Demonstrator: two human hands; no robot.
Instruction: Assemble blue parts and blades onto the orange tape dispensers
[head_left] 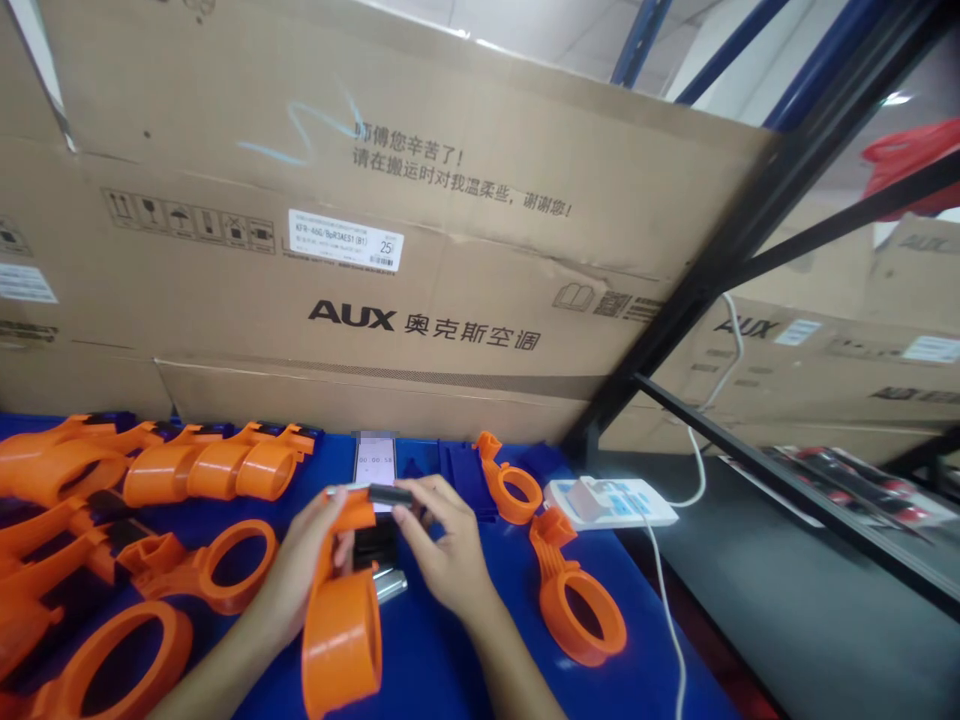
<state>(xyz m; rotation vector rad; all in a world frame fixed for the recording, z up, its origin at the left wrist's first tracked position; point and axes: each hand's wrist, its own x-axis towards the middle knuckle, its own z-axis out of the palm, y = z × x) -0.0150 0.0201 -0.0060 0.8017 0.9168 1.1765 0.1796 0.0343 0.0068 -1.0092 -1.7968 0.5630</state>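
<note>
My left hand [315, 545] is closed around the upper part of an orange plastic tape dispenser [341, 640], whose wide ring hangs down toward me. A short black piece [390, 494] sits at the dispenser's top end. The thumb and fingers of my right hand [446, 545] are closed on this black piece at its right end. Just under the hands lie a dark block [375, 546] and a shiny metal part [391, 585], both partly hidden. Behind the hands a phone [375, 455] with a timer on its screen leans against the box.
Orange dispensers with black ends [214, 470] stand in a row at left; more orange ones [124, 665] lie nearer. Two orange dispensers [583, 612] without visible black ends lie at right, beside a white power strip [611, 502] with cables. A large cardboard box [420, 270] walls off the back.
</note>
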